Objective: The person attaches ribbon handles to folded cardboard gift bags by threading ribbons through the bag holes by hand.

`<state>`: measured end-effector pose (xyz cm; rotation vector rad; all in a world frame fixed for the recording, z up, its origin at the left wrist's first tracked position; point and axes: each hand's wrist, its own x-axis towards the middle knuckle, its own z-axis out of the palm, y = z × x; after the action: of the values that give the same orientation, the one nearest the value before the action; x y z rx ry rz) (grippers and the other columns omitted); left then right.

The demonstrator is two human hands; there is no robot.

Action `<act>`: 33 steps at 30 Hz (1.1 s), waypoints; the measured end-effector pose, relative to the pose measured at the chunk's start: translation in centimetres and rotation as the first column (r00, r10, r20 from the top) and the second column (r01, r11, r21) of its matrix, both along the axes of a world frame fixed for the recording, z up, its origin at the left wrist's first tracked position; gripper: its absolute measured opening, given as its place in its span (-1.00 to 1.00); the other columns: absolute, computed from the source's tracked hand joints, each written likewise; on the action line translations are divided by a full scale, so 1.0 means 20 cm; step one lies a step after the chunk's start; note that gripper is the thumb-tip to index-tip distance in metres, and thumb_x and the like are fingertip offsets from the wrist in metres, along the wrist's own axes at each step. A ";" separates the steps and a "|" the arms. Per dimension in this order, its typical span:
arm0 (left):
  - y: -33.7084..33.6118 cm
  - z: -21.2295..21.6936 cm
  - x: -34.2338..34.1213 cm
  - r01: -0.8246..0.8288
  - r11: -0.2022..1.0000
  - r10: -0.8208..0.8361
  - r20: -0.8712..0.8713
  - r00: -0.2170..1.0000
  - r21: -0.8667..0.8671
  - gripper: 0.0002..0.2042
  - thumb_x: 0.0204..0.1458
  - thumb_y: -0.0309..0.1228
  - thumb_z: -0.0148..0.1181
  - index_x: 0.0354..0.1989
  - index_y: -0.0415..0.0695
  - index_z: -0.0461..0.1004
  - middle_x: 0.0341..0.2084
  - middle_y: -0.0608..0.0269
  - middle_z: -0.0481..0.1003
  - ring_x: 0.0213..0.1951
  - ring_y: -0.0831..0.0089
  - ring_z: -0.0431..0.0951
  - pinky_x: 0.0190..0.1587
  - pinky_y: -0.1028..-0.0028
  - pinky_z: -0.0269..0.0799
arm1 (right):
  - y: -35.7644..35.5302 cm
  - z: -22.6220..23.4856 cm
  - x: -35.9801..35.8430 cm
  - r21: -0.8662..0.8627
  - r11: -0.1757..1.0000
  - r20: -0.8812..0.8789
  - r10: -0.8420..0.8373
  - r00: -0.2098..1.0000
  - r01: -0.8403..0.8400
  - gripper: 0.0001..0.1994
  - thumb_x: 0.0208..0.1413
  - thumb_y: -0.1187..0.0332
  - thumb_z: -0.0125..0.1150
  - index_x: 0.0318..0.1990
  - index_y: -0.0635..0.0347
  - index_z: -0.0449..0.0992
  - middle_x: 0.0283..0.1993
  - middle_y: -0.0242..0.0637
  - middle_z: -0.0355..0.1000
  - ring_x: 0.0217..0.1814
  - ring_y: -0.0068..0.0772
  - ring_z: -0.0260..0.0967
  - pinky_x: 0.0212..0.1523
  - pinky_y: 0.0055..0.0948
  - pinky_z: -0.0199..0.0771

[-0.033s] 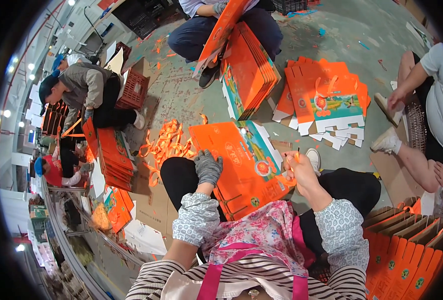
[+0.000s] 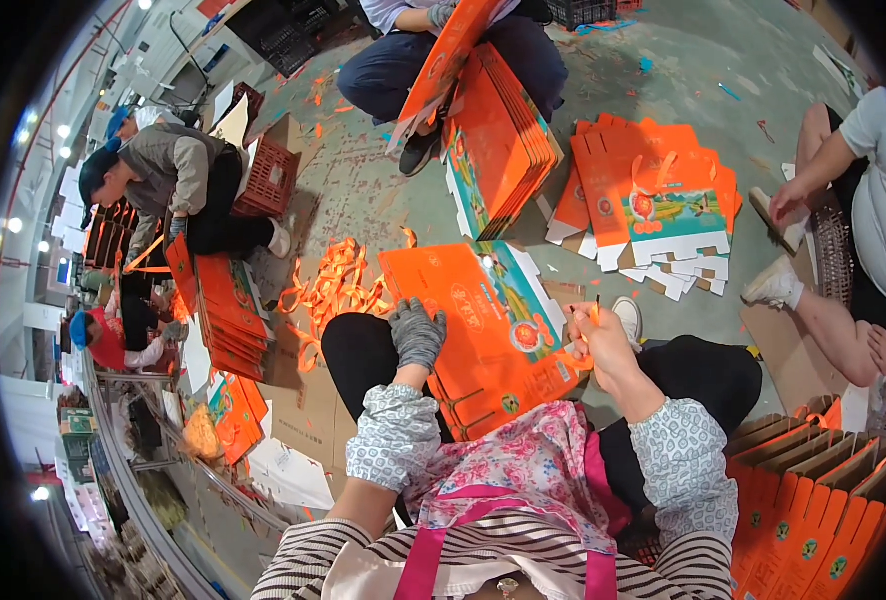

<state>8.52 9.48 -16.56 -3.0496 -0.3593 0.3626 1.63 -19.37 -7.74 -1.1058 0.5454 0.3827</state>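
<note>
A flat orange carton (image 2: pixel 468 330) with a green picture band lies across my lap. My left hand (image 2: pixel 418 335), in a grey glove, rests on its left part with the fingers stretched out. At the carton's right edge, my bare right hand (image 2: pixel 606 345) is closed around a thin tool (image 2: pixel 595 314) with a dark tip and an orange-yellow part. Its exact kind is hidden by the fingers. A bit of orange ribbon (image 2: pixel 585 362) shows just below this hand.
Orange ribbons (image 2: pixel 338 285) lie heaped left of the carton. Flat cartons (image 2: pixel 653 190) are piled ahead right; more folded cartons (image 2: pixel 813 510) stand near right. Co-workers sit ahead (image 2: pixel 453 80), left (image 2: pixel 178 180) and right (image 2: pixel 873 200). A red crate (image 2: pixel 268 178) stands at left.
</note>
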 end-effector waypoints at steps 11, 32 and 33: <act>0.04 -0.14 0.07 -0.289 0.385 0.434 -0.104 0.895 -0.876 -0.36 -0.12 -0.29 0.23 0.09 -0.33 0.11 -0.07 -0.03 0.35 -0.04 0.18 0.37 -0.01 0.34 0.27 | 0.01 0.04 0.00 -0.032 0.999 0.054 0.035 0.998 -0.033 -0.87 0.20 0.39 -0.19 -0.24 0.26 0.26 -0.55 -0.32 0.27 -0.72 -0.71 0.00 -0.69 -0.65 0.11; -0.59 0.67 -0.38 0.455 0.344 -0.491 0.255 0.833 -0.821 -0.65 0.03 -0.36 0.04 -0.04 -0.29 0.32 -0.28 -0.16 0.45 -0.18 0.02 0.46 -0.16 0.29 0.37 | -0.51 0.17 0.40 -0.656 0.308 0.734 0.043 0.678 0.689 -0.85 0.12 0.33 -0.10 -0.20 0.12 0.34 -0.40 -0.03 0.42 -0.28 0.11 0.35 -0.32 -0.11 0.30; -0.58 0.67 -0.38 0.458 0.339 -0.503 0.253 0.827 -0.822 -0.65 0.03 -0.36 0.04 -0.04 -0.29 0.32 -0.28 -0.16 0.45 -0.18 0.02 0.46 -0.16 0.29 0.37 | -0.52 0.15 0.40 -0.765 0.287 0.621 0.088 0.779 0.577 -0.84 0.12 0.33 -0.10 -0.21 0.14 0.34 -0.40 0.00 0.42 -0.28 0.12 0.35 -0.32 -0.09 0.29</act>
<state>0.99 -2.15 -3.17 -3.7952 1.1289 0.7525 9.65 -29.82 -4.66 -2.1567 0.3668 -0.7377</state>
